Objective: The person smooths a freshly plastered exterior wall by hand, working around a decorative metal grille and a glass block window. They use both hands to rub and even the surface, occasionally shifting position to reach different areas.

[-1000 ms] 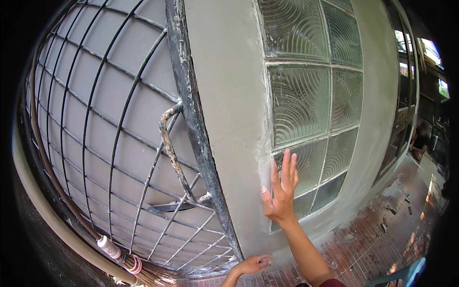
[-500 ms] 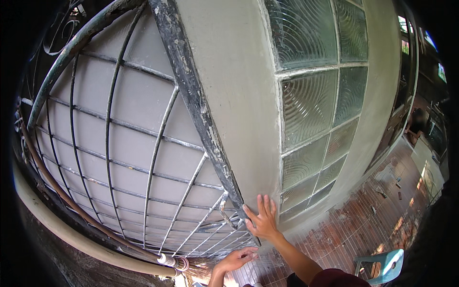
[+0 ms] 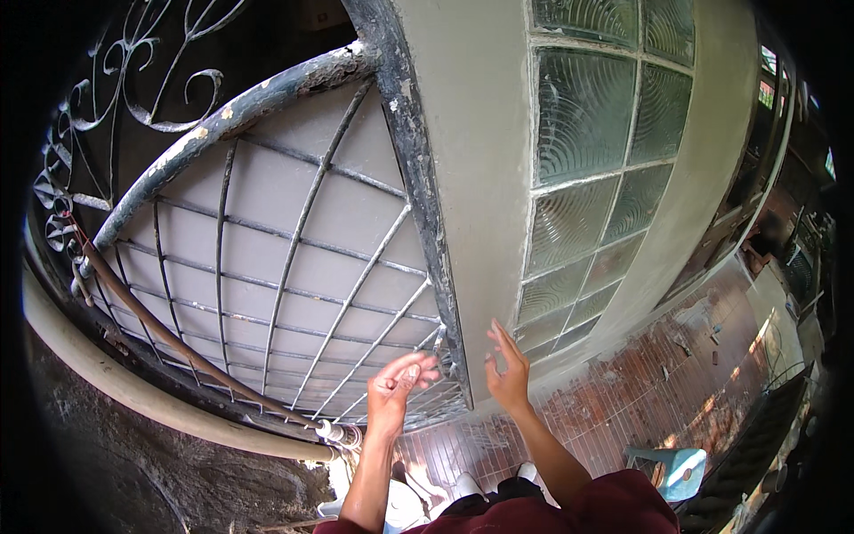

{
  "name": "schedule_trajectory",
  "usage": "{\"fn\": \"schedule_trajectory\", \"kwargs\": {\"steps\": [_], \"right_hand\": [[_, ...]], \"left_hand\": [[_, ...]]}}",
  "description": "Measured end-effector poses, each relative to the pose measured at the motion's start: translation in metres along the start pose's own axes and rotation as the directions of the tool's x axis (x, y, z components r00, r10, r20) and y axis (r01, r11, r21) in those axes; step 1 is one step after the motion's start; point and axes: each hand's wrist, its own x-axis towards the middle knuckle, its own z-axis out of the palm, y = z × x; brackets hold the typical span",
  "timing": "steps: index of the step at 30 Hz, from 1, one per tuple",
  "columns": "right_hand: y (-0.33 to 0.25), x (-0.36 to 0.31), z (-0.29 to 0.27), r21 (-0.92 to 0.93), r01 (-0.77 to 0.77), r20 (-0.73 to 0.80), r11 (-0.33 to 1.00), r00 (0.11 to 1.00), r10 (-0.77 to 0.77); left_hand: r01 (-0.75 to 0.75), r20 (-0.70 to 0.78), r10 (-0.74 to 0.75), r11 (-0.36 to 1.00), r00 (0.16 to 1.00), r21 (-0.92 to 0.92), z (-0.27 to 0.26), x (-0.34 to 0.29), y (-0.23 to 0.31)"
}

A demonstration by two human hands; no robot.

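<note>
Hands lifted before a grey plaster wall strip (image 3: 480,169): the left hand (image 3: 398,381), fingers curled but gripping nothing, sits just beside the dark metal gate frame (image 3: 427,222) (paint flaking), while the right hand (image 3: 507,374), fingers loosely spread, nears the wall left of the glass blocks (image 3: 587,169).

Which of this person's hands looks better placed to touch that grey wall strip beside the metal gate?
Probably the right hand: its open fingers are raised right at the grey plastered wall strip. The left hand is curled in front of the metal gate instead.
</note>
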Motion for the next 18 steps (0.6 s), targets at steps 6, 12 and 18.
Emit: {"fn": "schedule_trajectory", "kwargs": {"steps": [6,12,18], "right_hand": [[-0.038,0.018,-0.029,0.061,0.045,0.062,0.997,0.997,-0.049],[-0.033,0.018,-0.064,0.100,-0.019,0.137,0.995,0.991,0.005],[-0.006,0.017,-0.099,0.147,-0.100,0.145,0.984,0.986,0.079]], "left_hand": [[0.043,0.372,0.274,0.752,0.887,-0.658,0.047,-0.001,0.083],[0.121,0.475,0.412,0.643,0.778,-0.756,0.087,-0.008,0.094],[0.175,0.502,0.460,0.586,0.732,-0.791,0.106,-0.008,0.086]]}}
